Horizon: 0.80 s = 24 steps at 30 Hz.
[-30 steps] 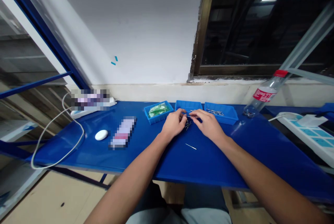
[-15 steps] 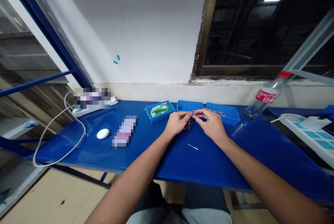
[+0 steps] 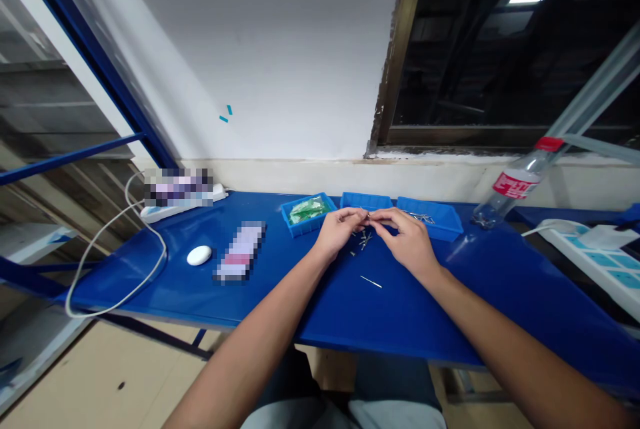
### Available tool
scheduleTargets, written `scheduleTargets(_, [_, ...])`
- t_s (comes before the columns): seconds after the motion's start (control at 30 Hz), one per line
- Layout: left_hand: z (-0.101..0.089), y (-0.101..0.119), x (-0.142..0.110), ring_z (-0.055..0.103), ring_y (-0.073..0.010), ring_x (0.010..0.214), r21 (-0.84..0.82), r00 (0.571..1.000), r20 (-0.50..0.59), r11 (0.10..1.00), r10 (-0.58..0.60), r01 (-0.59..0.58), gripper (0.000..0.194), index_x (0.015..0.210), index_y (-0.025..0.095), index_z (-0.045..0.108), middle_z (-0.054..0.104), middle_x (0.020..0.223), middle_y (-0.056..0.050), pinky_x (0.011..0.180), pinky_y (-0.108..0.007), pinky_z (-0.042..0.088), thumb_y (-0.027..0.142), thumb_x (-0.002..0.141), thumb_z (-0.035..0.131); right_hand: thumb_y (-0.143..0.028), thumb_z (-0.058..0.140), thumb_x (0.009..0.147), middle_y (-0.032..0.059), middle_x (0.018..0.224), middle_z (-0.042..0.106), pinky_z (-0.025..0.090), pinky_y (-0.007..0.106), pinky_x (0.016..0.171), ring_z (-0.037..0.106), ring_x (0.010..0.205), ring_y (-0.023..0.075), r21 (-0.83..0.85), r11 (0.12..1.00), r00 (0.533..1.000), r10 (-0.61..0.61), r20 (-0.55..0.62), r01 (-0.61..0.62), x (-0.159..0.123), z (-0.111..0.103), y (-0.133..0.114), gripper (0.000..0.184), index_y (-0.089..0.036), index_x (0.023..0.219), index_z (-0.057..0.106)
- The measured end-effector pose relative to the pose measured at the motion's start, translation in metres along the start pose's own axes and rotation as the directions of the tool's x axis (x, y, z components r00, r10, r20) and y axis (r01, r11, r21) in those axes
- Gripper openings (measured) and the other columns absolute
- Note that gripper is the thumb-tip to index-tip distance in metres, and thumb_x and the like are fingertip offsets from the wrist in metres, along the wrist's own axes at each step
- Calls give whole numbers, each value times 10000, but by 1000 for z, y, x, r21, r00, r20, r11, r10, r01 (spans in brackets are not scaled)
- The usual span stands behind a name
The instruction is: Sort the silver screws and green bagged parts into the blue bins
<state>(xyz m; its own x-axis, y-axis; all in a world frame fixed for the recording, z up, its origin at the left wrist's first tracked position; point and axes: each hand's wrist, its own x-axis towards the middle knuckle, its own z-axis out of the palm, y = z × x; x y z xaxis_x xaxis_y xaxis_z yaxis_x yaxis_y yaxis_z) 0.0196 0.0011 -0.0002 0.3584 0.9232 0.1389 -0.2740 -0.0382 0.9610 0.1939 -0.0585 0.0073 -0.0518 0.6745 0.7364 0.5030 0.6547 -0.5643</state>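
Note:
My left hand (image 3: 339, 232) and my right hand (image 3: 401, 234) meet at the fingertips over the blue table, both pinched closed. A small piece seems to be between them, too small and covered to name. Below the fingers lies a loose pile of small metal pins (image 3: 365, 240). A single thin metal rod (image 3: 371, 281) lies nearer to me. Behind my hands stand a middle blue bin (image 3: 367, 200), a right blue bin (image 3: 445, 222) with metal pins in it, and a left blue bin (image 3: 295, 230) holding green-and-white packets (image 3: 307, 209).
A clear plastic bottle (image 3: 515, 184) with a red cap leans at the back right. A power strip (image 3: 590, 262) lies at the right. On the left are a blurred-out flat object (image 3: 241, 252), a white oval object (image 3: 199, 255), a white cable (image 3: 163, 249) and another power strip (image 3: 185, 206).
My fingertips have drawn together, and my right hand has closed to a tighter pinch. The whole view has shifted slightly. The single rod has stayed on the table.

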Motion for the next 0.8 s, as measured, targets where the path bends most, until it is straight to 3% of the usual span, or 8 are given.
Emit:
scheduleTargets(0.17, [0, -4, 2, 765, -191, 808, -27, 999, 18, 999, 29, -29, 329, 1027, 135, 652, 784, 908, -94, 811, -330, 605, 412, 892, 769, -331, 644, 985, 77, 1040, 741, 658, 409, 826, 741, 866, 229, -44, 997, 998, 59, -25, -60, 3, -1, -3, 122, -238, 1031, 707])
scheduleTargets(0.33, [-5, -9, 1, 764, -203, 832, 290, 991, 92, 949, 99, -122, 248, 1045, 141, 756, 801, 953, -98, 784, -304, 610, 335, 890, 759, -323, 633, 969, 91, 1078, 724, 635, 359, 755, 721, 898, 224, -61, 993, 994, 97, -58, -101, 5, -3, 1, 160, -225, 1071, 708])
scheduleTargets(0.43, [-7, -11, 1, 769, -216, 909, 398, 983, 105, 900, 151, -180, 201, 1051, 155, 781, 810, 984, -92, 859, -322, 616, 234, 866, 765, -294, 643, 944, 73, 1028, 741, 612, 352, 722, 705, 765, 193, -105, 987, 992, 122, 11, -121, 4, -4, 7, 117, -223, 992, 723])
scheduleTargets(0.57, [-9, -13, 3, 772, -200, 908, 357, 979, 84, 911, 187, -205, 245, 1090, 126, 752, 806, 986, -113, 922, -354, 615, 147, 847, 772, -267, 653, 911, 48, 984, 770, 582, 343, 695, 682, 669, 169, -139, 976, 975, 187, 122, -170, 2, -3, 14, 84, -229, 942, 722])
scheduleTargets(0.8, [-6, -9, 2, 760, -196, 923, 297, 986, 109, 942, 129, -156, 276, 1089, 99, 750, 796, 1008, -139, 924, -345, 609, 175, 831, 816, -224, 630, 847, 32, 879, 735, 555, 303, 672, 681, 734, 176, -96, 970, 959, 236, 155, -223, -2, 4, 17, 68, -228, 915, 641])
